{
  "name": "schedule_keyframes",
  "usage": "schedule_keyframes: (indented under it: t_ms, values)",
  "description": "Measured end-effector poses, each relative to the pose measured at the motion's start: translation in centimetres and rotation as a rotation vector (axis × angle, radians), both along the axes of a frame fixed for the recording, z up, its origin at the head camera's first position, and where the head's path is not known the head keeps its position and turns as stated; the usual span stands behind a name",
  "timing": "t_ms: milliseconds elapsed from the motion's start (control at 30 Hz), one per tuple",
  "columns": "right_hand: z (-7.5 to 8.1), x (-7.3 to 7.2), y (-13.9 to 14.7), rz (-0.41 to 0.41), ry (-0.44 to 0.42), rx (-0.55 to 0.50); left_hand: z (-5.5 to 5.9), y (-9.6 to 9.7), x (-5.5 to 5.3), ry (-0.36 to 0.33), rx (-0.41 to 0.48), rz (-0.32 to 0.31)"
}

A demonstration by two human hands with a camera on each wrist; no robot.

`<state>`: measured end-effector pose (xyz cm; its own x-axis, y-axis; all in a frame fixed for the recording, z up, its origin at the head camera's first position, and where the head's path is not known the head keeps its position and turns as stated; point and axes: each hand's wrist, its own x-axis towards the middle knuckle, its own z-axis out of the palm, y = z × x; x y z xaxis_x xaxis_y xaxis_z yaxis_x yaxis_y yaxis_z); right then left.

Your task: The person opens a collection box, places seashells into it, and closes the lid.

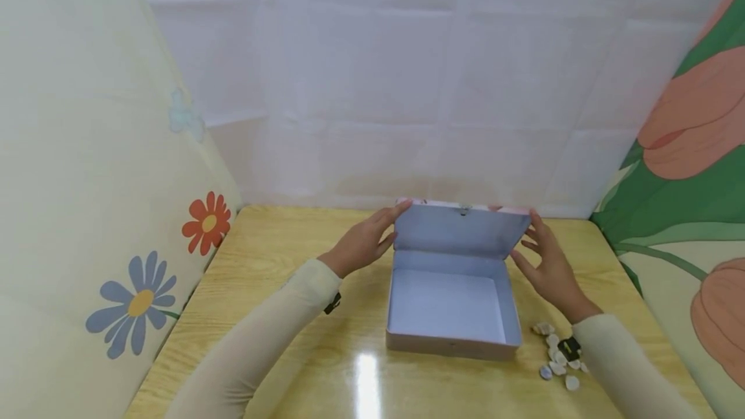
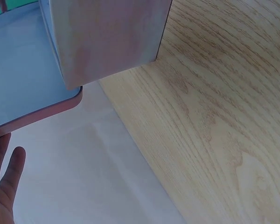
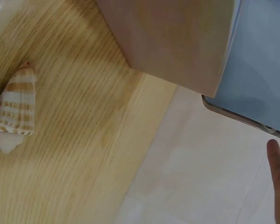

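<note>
A shallow box [image 1: 448,302] with pale blue inside walls stands on the table with its hinged lid [image 1: 454,228] raised. At the lid's upper left corner, the fingertips of my left hand [image 1: 367,241] touch the edge, the thumb lower along the side. My right hand [image 1: 550,267] has its fingers at the opposite corner and its thumb near the hinge end. Both hands keep their fingers mostly straight. The left wrist view shows the left fingers [image 2: 11,172] at the lid's rim; in the right wrist view, right fingertips [image 3: 274,149] sit by the other rim.
Several small seashells [image 1: 557,357] lie on the table right of the box, beside my right sleeve. A striped shell [image 3: 19,102] shows large in the right wrist view. White cloth [image 1: 372,83] hangs behind the wooden table [image 1: 279,361]; floral cloths flank it.
</note>
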<state>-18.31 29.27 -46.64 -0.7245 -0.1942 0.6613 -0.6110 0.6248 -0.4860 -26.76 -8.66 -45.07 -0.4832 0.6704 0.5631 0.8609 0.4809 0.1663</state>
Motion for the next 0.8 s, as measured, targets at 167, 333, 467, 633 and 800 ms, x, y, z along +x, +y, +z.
schedule_keyframes:
  t_ms: [167,333,467,633,800]
  values:
    - [-0.6,-0.3,0.2,-0.028,0.015,0.102,0.1,0.0,0.1,-0.014,-0.002,0.008]
    - [-0.8,-0.7,0.0,-0.044,0.043,0.114,0.2,-0.2,0.2,-0.007,0.010,0.020]
    - [-0.9,-1.0,0.0,-0.078,0.066,0.140,0.0,-0.2,-0.1,0.002,0.006,0.023]
    - [-1.2,-1.5,0.3,-0.118,0.113,0.176,-0.2,-0.1,-0.4,0.011,0.002,0.023]
    - [-1.4,-1.8,0.5,-0.120,0.131,0.188,-0.4,0.0,-0.5,0.005,0.002,0.023]
